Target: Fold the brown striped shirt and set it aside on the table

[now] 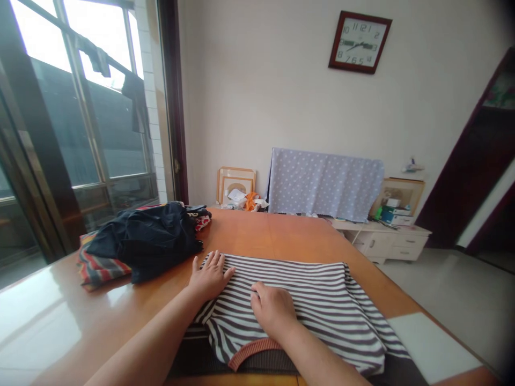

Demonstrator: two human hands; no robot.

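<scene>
A black-and-white striped shirt [317,295] lies spread on the wooden table in front of me, its rust-coloured neckband [251,351] towards me. Dark cloth shows through the neck opening and beyond the lower edges. My left hand [209,276] rests flat on the shirt's far left corner, fingers spread. Near the middle of the shirt, my right hand [276,308] is closed with its fingers curled under against the cloth. The stripes around it lie flat, with no fabric bunched up. Its fingertips are partly hidden.
A heap of clothes [148,236], mostly dark navy with some striped cloth, sits at the table's left. A pale flat sheet [434,343] lies at the right edge of the table [257,230]. Behind stand a cloth-covered object [322,182] and a white cabinet [396,244].
</scene>
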